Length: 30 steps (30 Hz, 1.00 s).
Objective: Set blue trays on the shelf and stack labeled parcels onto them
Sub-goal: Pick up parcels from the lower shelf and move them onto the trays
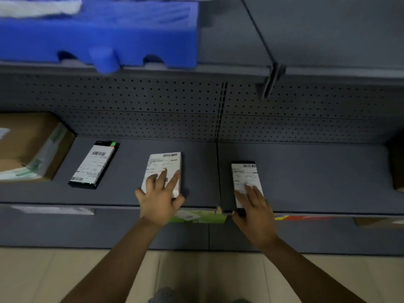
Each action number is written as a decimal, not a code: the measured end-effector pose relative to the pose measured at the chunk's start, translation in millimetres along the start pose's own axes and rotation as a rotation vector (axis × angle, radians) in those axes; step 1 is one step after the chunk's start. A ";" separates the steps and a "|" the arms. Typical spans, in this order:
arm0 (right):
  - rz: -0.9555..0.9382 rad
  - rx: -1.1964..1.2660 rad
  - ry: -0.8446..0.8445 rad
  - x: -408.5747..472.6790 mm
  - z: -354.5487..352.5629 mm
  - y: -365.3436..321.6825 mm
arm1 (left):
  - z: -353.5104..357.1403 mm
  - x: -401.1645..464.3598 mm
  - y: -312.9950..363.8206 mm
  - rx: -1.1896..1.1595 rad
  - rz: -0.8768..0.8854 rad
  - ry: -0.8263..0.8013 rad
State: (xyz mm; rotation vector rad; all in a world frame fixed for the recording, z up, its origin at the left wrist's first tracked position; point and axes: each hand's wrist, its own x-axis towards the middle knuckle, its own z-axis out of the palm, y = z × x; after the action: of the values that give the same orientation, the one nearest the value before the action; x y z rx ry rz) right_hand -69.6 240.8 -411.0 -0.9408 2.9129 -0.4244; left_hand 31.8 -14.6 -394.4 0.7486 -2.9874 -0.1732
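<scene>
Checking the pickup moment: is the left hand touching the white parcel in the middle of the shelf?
Touching. The head view shows the left hand lying on the white parcel, fingers spread across its label and thumb at its near right corner, with no gap visible.
</scene>
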 end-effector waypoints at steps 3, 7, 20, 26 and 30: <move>-0.071 0.028 0.007 -24.5 -42.7 -6.5 | -35.7 -30.4 10.1 -0.024 0.077 0.018; -0.151 0.046 -0.006 -56.7 -105.5 -18.0 | -91.1 -70.1 25.3 -0.001 0.120 0.013; -0.292 0.168 0.115 -135.9 -231.5 -90.5 | -235.4 -181.3 46.3 -0.059 0.184 0.139; -0.286 0.187 0.128 -181.8 -264.9 -132.9 | -278.8 -231.3 31.9 -0.029 0.241 0.177; -0.270 0.207 0.144 -208.1 -298.0 -162.9 | -313.8 -258.1 20.0 -0.033 0.249 0.254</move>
State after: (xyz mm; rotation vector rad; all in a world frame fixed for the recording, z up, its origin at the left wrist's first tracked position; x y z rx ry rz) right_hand 152.7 307.5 -87.3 -1.3226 2.7958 -0.8228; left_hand 275.6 95.1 -87.8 0.3577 -2.7925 -0.1047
